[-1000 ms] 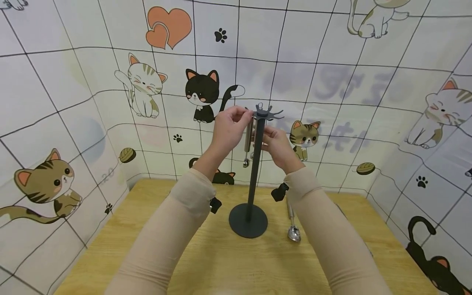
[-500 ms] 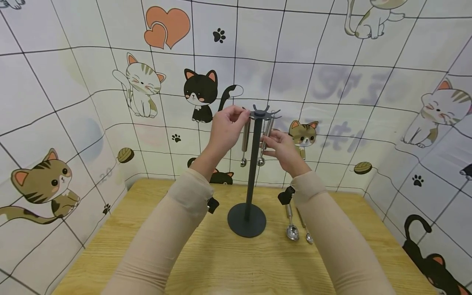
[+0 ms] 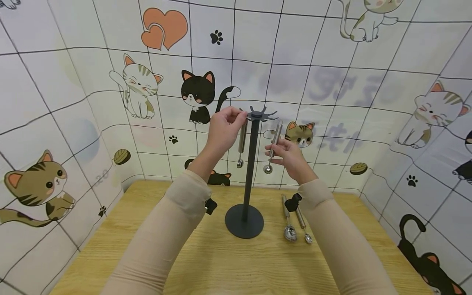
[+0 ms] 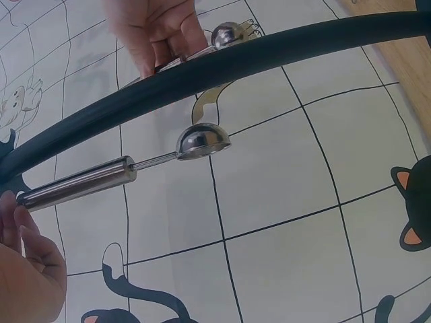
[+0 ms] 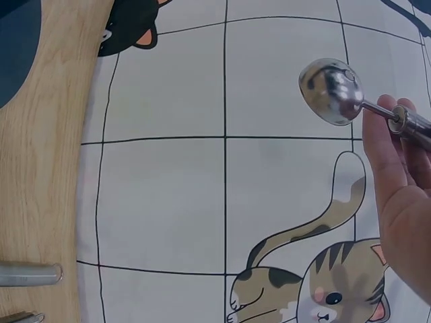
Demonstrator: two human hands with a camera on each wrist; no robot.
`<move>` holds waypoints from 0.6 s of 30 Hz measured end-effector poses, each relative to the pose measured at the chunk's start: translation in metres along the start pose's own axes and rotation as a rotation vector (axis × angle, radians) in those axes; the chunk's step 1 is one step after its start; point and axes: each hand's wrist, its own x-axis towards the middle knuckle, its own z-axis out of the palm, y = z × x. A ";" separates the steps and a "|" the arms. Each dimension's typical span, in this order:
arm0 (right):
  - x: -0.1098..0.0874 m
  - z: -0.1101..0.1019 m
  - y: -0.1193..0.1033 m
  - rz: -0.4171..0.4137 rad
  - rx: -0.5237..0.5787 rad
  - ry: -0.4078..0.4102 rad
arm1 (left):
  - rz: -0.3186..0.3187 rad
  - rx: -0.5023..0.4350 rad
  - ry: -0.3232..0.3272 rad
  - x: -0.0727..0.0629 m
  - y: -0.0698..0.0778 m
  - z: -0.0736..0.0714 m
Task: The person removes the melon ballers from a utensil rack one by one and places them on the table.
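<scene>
A dark metal stand (image 3: 251,164) with a ring of hooks rises from the table between my hands. My left hand (image 3: 223,129) pinches the top end of a steel melon baller (image 4: 81,185), right at a hook on the stand's left side; its round bowl hangs downward. Right of the pole, my right hand (image 3: 293,157) holds a second melon baller (image 5: 330,91) by the handle between thumb and fingers. This one is apart from the hooks, slightly tilted, bowl down. In the left wrist view the pole partly covers the second baller.
On the wooden table (image 3: 228,262), a larger steel scoop (image 3: 290,233) and a small steel spoon-like tool (image 3: 308,238) lie right of the stand's round base (image 3: 244,229). A white cloth with cat drawings (image 3: 295,37) surrounds the table at the back and sides.
My right hand has come out from behind the pole and moved right and a little down, carrying its melon baller away from the hooks. My left hand stays at the left hook.
</scene>
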 end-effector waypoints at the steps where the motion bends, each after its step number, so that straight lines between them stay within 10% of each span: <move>1: -0.001 -0.001 0.002 0.005 0.002 0.002 | 0.001 -0.001 0.000 0.000 0.000 0.000; 18: -0.016 -0.021 0.030 0.048 -0.011 -0.021 | 0.042 -0.020 -0.006 0.001 -0.005 0.001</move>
